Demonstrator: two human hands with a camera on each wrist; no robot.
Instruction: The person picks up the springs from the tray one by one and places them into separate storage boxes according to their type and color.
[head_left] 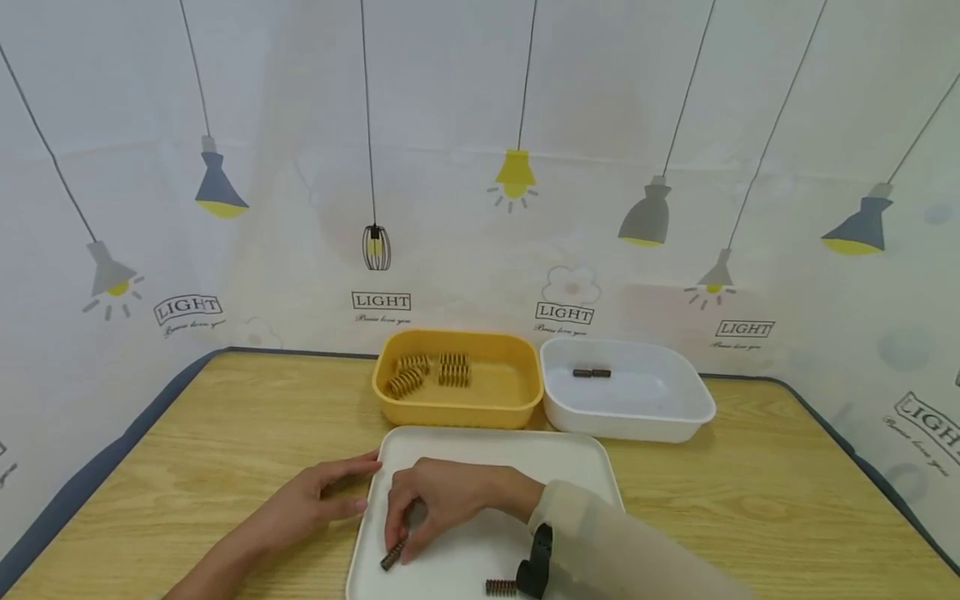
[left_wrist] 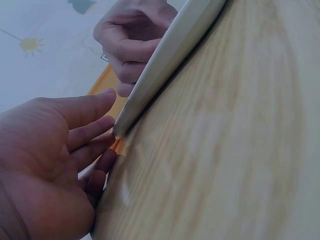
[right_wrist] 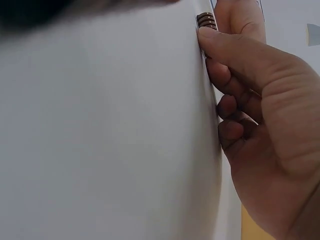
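A white tray (head_left: 585, 454) lies flat on the wooden table (head_left: 247, 417). My right hand (head_left: 438, 504) is curled over the tray's left part and pinches a dark coil spring (head_left: 392, 557) between thumb and fingers; the spring's end (right_wrist: 206, 20) shows above the thumb. My left hand (head_left: 322, 500) rests with straight fingers against the tray's left rim (left_wrist: 165, 60). Another dark spring (head_left: 501, 587) lies on the tray near its front edge.
A yellow bin (head_left: 517, 408) behind the tray holds several gold springs (head_left: 431, 371). To its right a white bin (head_left: 697, 408) holds a dark spring (head_left: 592, 372). A printed curtain backs the table. A black wrist mount (head_left: 536, 567) sits on my right sleeve.
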